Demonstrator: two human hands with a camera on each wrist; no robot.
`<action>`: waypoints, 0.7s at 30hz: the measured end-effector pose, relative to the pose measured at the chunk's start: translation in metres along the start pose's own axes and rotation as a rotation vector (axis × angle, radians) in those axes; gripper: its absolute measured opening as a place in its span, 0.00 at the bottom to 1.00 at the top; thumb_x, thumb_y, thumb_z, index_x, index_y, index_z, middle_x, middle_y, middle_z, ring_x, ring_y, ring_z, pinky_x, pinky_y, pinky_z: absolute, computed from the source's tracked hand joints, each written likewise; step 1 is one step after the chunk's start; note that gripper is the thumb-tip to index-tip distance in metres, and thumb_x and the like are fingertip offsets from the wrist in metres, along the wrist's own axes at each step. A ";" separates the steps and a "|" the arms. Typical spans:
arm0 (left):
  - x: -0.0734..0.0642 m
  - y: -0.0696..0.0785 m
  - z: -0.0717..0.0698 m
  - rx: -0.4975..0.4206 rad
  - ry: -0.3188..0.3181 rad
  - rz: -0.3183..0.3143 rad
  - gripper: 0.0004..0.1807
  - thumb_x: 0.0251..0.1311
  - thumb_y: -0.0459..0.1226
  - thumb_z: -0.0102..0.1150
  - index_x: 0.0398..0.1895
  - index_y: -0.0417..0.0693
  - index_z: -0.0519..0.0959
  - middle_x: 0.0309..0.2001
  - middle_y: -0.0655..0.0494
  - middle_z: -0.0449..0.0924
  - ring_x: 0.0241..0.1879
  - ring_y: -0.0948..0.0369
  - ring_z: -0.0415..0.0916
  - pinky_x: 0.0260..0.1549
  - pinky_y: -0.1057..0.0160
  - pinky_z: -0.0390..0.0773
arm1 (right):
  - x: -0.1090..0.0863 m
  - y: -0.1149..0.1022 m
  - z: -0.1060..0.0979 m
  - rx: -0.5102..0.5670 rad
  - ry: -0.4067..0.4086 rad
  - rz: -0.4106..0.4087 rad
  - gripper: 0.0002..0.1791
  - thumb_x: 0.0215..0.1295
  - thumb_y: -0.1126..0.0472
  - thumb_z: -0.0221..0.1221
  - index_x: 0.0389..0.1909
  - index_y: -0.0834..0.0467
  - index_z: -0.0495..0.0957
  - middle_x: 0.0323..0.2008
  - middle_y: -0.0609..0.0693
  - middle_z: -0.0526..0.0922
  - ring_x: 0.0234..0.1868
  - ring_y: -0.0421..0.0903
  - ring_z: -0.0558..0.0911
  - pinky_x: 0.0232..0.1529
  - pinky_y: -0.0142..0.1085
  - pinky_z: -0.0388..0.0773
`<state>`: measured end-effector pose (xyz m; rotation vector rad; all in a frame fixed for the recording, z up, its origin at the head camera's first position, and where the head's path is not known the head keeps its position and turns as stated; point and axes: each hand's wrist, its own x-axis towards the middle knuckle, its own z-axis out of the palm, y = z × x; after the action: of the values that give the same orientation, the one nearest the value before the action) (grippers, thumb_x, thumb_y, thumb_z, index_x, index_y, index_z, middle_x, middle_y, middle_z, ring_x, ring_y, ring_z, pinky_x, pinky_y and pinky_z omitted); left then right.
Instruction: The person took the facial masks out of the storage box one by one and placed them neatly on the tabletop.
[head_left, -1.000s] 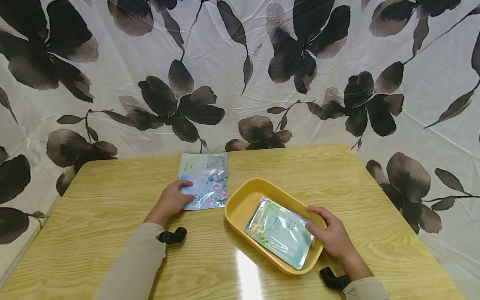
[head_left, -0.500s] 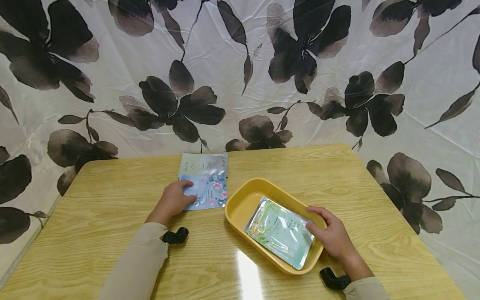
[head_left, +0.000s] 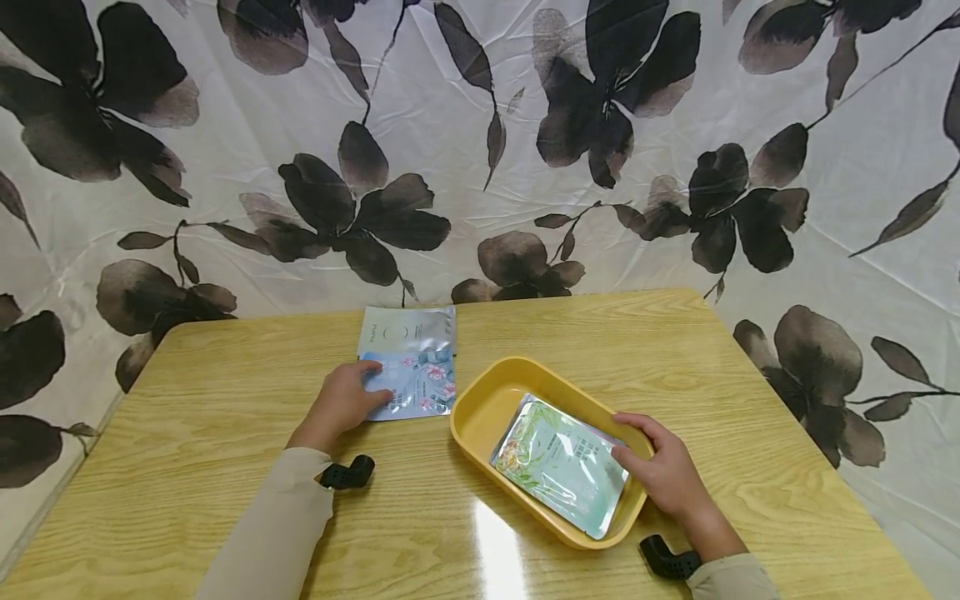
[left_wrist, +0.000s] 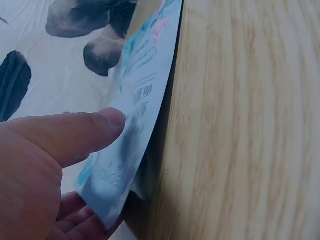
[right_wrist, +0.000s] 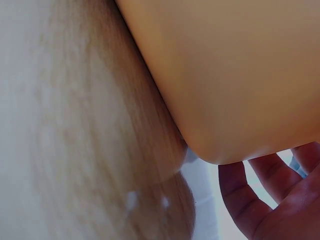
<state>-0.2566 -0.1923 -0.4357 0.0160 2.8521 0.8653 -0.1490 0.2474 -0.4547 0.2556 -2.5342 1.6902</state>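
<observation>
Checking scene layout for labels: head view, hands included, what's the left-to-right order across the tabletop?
Left hand → blue floral packet → yellow tray → right hand.

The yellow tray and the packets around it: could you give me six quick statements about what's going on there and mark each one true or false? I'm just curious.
1. A green packet lies in the yellow tray. True.
2. The left-hand grip holds the blue packet by one end. True.
3. The blue packet is inside the tray. False: it is outside, to the tray's left.
4. The right-hand grip is on the tray's edge. True.
5. The tray is upside down. False: its open side faces up.
6. The green packet is in the left-hand grip. False: that one holds the blue packet.
</observation>
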 end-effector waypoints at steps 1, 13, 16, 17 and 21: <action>-0.001 0.000 -0.001 0.003 0.001 -0.001 0.31 0.64 0.42 0.65 0.67 0.35 0.71 0.67 0.29 0.65 0.67 0.34 0.59 0.65 0.38 0.60 | 0.000 0.000 0.000 0.001 0.000 0.000 0.22 0.65 0.70 0.63 0.60 0.66 0.76 0.58 0.65 0.77 0.52 0.53 0.79 0.43 0.30 0.80; -0.008 0.005 -0.010 -0.007 0.057 0.075 0.30 0.65 0.40 0.64 0.67 0.36 0.72 0.65 0.31 0.68 0.66 0.36 0.61 0.64 0.38 0.62 | 0.000 0.001 0.001 0.006 -0.002 0.035 0.21 0.65 0.70 0.63 0.59 0.67 0.76 0.58 0.66 0.77 0.50 0.55 0.79 0.41 0.32 0.81; -0.011 0.015 -0.009 -0.041 0.065 0.116 0.30 0.64 0.40 0.65 0.66 0.36 0.72 0.64 0.32 0.70 0.63 0.37 0.66 0.61 0.39 0.67 | 0.001 0.001 0.001 0.010 -0.002 0.037 0.21 0.64 0.70 0.63 0.58 0.67 0.76 0.58 0.66 0.76 0.51 0.56 0.79 0.41 0.32 0.81; -0.012 0.018 -0.009 -0.058 0.064 0.122 0.30 0.64 0.40 0.66 0.67 0.37 0.72 0.64 0.33 0.70 0.62 0.38 0.67 0.60 0.40 0.68 | 0.001 0.000 0.001 0.008 -0.001 0.038 0.21 0.64 0.70 0.63 0.58 0.67 0.76 0.58 0.66 0.76 0.51 0.56 0.79 0.41 0.32 0.81; -0.019 0.035 -0.005 -0.123 0.051 0.166 0.32 0.65 0.41 0.66 0.69 0.38 0.70 0.63 0.36 0.71 0.58 0.42 0.72 0.53 0.44 0.76 | 0.000 0.000 0.002 0.020 -0.002 0.049 0.21 0.64 0.71 0.63 0.58 0.67 0.75 0.58 0.66 0.76 0.50 0.56 0.79 0.40 0.33 0.82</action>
<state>-0.2403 -0.1670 -0.4100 0.2210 2.8704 1.0877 -0.1495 0.2459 -0.4557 0.1984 -2.5470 1.7335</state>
